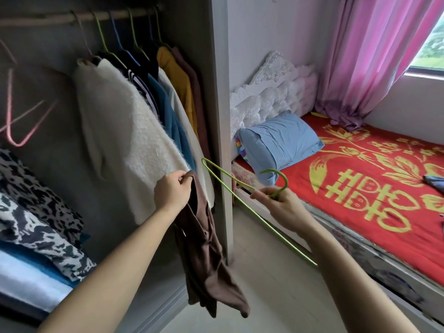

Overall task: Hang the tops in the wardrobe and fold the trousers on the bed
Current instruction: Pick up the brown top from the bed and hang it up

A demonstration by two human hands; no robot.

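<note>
Here the brown top (206,255) hangs limp at about six o'clock in the view, in front of the wardrobe's right edge. It is a soft, dull chocolate-brown knit, bunched and creased along its length, with its lower end trailing above the pale floor (276,296). At its twelve o'clock the left hand (171,191) grips the gathered upper edge, fingers curled over the cloth and thumb pinching it.

Towards three o'clock from that hand, the right hand (281,205) holds a thin green wire hanger (271,171) near the base of its hook. The fingers are curled round the wire and the forefinger lies along it. The hanger is tilted, with one shoulder tip pointing at the top but not touching it.

At eleven o'clock from the top, clothes hang on the wardrobe rail (72,18): a fluffy white sweater (125,131) nearest, then a striped piece, a blue top (168,111) and a mustard top (177,78). Empty pink hangers (14,121) show blurred at nine o'clock, above a stack of folded patterned cloth (36,212).

At two to three o'clock lies the bed (372,188), under a red cover with a yellow pattern. A blue pillow (281,140) rests against its white headboard (271,92), and a pink curtain (372,56) hangs at one o'clock.
</note>
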